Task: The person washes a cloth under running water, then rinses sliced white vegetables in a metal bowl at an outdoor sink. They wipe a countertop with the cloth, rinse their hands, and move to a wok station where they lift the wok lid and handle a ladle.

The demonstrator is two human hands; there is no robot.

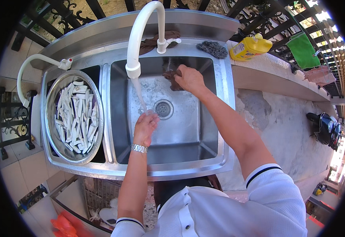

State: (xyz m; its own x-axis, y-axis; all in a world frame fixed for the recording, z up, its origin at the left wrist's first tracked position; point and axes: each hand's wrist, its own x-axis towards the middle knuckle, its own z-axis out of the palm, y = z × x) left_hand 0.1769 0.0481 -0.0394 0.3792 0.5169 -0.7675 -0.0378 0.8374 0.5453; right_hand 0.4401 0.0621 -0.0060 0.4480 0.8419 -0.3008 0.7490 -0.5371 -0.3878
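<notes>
My right hand (190,78) grips a wet brown cloth (174,80) against the back wall of the stainless steel sink basin (172,154). Water runs from the white curved faucet (133,69) onto my left hand (146,123), which is held palm up with fingers a little curled and nothing in it. The drain (163,109) lies just beyond and right of that hand. At the left, a round metal bowl (101,124) of long pale cut strips (77,118) rests over the smaller basin.
Behind the faucet lies another brown cloth (147,46). A grey scouring pad (212,49) sits on the back right rim, near a yellow bottle (248,49) on the ledge. A second white faucet (27,63) arches at the far left. A green cloth (303,50) hangs from the railing.
</notes>
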